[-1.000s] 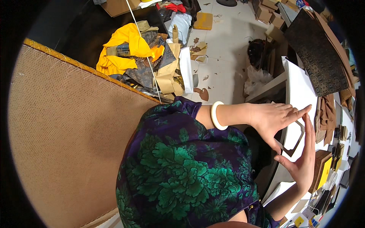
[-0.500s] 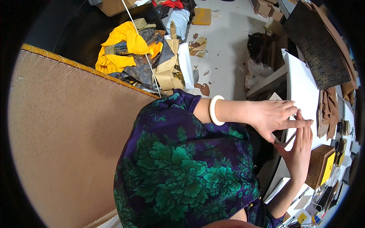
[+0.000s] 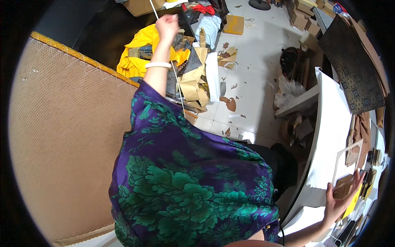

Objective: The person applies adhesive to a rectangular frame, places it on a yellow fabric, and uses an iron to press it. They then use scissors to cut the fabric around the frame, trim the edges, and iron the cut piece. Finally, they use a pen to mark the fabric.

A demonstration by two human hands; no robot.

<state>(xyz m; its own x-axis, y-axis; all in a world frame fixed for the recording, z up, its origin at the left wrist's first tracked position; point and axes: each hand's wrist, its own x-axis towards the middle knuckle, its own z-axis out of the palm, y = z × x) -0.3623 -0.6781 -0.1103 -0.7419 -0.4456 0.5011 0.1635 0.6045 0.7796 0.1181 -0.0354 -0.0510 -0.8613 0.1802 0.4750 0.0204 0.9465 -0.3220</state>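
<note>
My left hand (image 3: pixel 167 26), with a white bangle (image 3: pixel 158 64) on the wrist, is raised at the upper left beside a thin white cord (image 3: pixel 153 8). Its fingers are curled in; what they hold, if anything, is hidden. Below it lies a heap of yellow cloth (image 3: pixel 135 45) and brown paper (image 3: pixel 193 82). At the right, over the white table (image 3: pixel 325 144), my right hand (image 3: pixel 340 206) grips the lower end of a thin, pale rectangular frame (image 3: pixel 349 148) between thumb and fingers. Through the frame's opening, a brown block shows behind.
A large tan panel with a yellow edge strip (image 3: pixel 82 59) stands at the left. Brown folded cloth (image 3: pixel 362 131) and a dark patterned board (image 3: pixel 349 61) lie at the table's far side. Scraps and a yellow slab (image 3: pixel 233 24) are on the tiled floor (image 3: pixel 255 78).
My left hand has left the table and swung up and left over the heap. My right hand has shifted right and down with the pale frame. The whole view has tilted slightly.
</note>
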